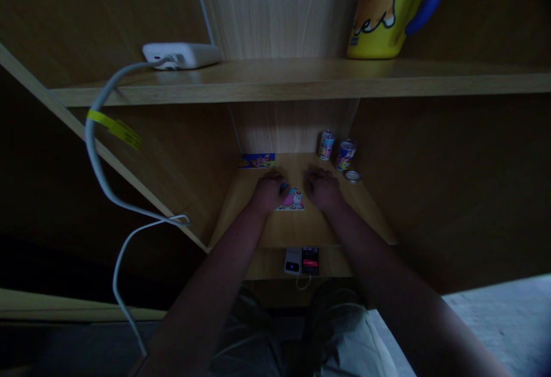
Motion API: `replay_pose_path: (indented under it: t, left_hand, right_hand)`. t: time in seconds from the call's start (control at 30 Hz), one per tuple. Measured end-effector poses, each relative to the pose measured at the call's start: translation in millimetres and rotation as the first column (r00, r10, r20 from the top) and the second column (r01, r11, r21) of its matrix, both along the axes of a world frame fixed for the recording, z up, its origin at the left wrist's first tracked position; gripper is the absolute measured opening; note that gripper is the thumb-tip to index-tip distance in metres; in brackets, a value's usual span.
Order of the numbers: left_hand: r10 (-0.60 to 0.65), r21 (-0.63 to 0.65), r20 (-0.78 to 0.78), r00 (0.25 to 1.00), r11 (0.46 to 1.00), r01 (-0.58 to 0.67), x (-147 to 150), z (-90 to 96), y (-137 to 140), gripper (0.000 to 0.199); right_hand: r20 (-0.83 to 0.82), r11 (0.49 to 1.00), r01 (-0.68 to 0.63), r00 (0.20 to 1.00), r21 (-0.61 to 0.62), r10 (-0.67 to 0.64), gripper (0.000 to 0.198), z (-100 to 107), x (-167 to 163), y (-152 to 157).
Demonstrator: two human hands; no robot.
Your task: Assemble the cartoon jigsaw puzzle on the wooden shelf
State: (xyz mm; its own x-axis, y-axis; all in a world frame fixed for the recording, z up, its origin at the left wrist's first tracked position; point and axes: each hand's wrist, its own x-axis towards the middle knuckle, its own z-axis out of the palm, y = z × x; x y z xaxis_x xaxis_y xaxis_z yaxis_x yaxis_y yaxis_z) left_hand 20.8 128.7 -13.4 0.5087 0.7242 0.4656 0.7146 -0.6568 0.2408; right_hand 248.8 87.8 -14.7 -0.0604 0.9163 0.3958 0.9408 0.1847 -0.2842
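Note:
A small colourful cartoon picture (293,200) with an uneven upper edge, like a partly built jigsaw puzzle, lies flat on the lower shelf. At its left side, my left hand (270,191) rests with curled fingers, partly covering it; a bit of blue shows by the fingertips. My right hand (323,189) is just to the picture's right, apart from it, fingers bent and pinched together. Something small and dim shows at its fingertips, too dark to name. Behind the right hand stand two cartoon-printed cans (326,145), with a round metal lid (352,177) lying beside them.
A blue printed card (257,160) lies at the back left. The shelf above (275,89) holds a white power bank (183,55) with a hanging cable (101,164) and a yellow mug (383,15). Below, a phone (310,261) lies beside a white device (293,261).

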Motion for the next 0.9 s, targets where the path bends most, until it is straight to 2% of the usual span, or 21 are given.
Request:
replay_pose_path:
  t: [0.07, 0.2, 0.3, 0.57, 0.73, 0.9]
  left_hand:
    - [0.037, -0.013, -0.017, 0.999, 0.999, -0.038, 0.1, 1.1, -1.2, 0.011]
    - [0.098, -0.036, -0.065, 0.993, 0.994, -0.1, 1.6, 7.6, -6.5, 0.014]
    - [0.136, -0.064, -0.098, 0.986, 0.988, -0.143, 3.4, 13.2, -11.1, 0.014]
    - [0.151, -0.103, -0.068, 0.986, 0.982, -0.158, 5.2, 14.5, -14.0, 0.011]
    - [0.121, -0.089, -0.031, 0.992, 0.988, -0.123, 3.7, 10.6, -10.9, 0.011]
    - [0.095, -0.102, -0.017, 0.995, 0.99, -0.096, 2.8, 8.2, -8.6, 0.01]
  right_hand:
    - [-0.025, 0.999, -0.026, 0.999, 0.027, 0.027, 0.035, 1.3, 0.4, 0.2]
    - [-0.041, 0.968, -0.243, 0.969, 0.061, 0.245, 0.025, 3.8, -2.3, -0.9]
    - [-0.018, 0.943, -0.329, 0.944, 0.05, 0.33, 0.018, 4.7, -6.0, -3.5]
    - [-0.059, 0.932, -0.353, 0.932, 0.081, 0.358, 0.012, -1.7, -6.1, -0.3]
    - [-0.159, 0.917, -0.383, 0.904, 0.112, 0.397, 0.013, -4.6, -3.9, 4.9]
    - [-0.302, 0.893, -0.434, 0.841, 0.12, 0.45, 0.009, -3.5, -3.6, 5.1]
